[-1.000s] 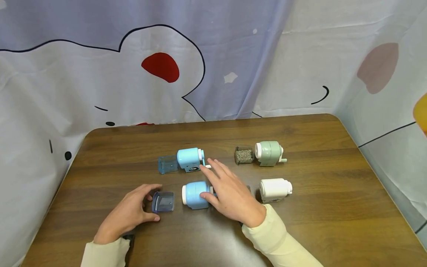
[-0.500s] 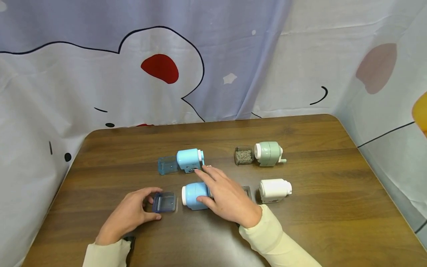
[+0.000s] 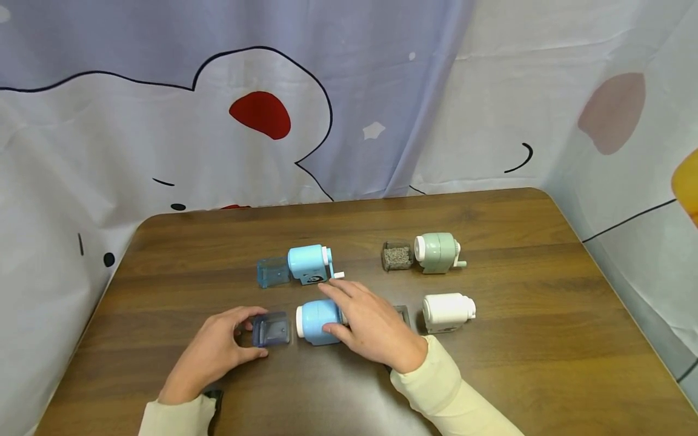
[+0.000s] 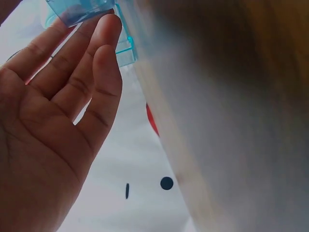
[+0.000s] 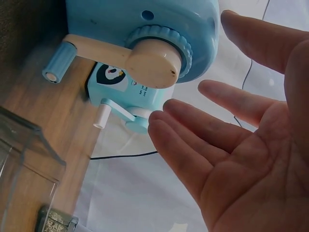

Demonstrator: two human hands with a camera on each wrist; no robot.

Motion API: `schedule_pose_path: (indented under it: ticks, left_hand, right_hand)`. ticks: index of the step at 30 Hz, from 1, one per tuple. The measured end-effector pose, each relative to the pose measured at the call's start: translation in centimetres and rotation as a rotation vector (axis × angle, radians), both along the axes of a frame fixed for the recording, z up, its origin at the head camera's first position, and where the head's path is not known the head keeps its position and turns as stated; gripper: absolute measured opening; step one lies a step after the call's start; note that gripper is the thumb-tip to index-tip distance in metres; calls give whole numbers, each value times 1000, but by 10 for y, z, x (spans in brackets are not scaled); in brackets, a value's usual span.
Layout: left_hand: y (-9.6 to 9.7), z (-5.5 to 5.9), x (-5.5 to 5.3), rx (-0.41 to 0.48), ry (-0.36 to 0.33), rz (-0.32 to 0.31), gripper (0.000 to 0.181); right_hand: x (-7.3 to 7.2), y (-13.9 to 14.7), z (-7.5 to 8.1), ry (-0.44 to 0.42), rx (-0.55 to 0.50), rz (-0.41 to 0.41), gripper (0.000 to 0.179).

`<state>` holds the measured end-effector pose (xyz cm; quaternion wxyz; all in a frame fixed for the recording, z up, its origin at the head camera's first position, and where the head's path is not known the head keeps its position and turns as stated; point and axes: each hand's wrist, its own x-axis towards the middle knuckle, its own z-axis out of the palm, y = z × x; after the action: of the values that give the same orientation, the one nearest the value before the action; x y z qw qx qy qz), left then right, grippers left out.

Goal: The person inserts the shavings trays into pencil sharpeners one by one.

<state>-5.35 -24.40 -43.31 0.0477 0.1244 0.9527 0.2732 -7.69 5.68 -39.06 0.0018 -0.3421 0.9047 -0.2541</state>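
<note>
A blue crank pencil sharpener (image 3: 317, 321) with a white front ring stands near the middle of the table. Left of it, and apart from it, lies its see-through bluish shavings drawer (image 3: 274, 330). My left hand (image 3: 204, 354) curves loosely about the drawer's outer end, with fingertips (image 4: 107, 29) against or close to it in the left wrist view. Over the crank side of the sharpener reaches my right hand (image 3: 376, 330), its thumb overlapping the body in the head view. The right wrist view shows those fingers (image 5: 178, 145) extended beside the cream crank (image 5: 104, 48), not gripping it.
Behind stands a light blue sharpener (image 3: 308, 263) with its drawer (image 3: 273, 272) pulled out. A green sharpener (image 3: 437, 252), a drawer of shavings (image 3: 397, 256) and a white sharpener (image 3: 448, 311) are at the right. A grey drawer (image 3: 403, 313) is partly hidden by my right hand.
The bluish drawer has slid right, nearer the blue sharpener, with my left hand following it. My right hand has drawn slightly back toward me, uncovering the light blue sharpener's crank handle.
</note>
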Motion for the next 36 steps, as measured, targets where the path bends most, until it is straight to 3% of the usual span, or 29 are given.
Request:
schedule_pose_path:
  ticks: [21,36]
  left_hand:
    - [11,-2,0,-16,27,-25,63]
    - [24,0,-3,-54,38,-37,63]
  right_hand:
    - [0,-1,-2,-18,-9,55,47]
    - [-4,2,-4,-21,-43,84,46]
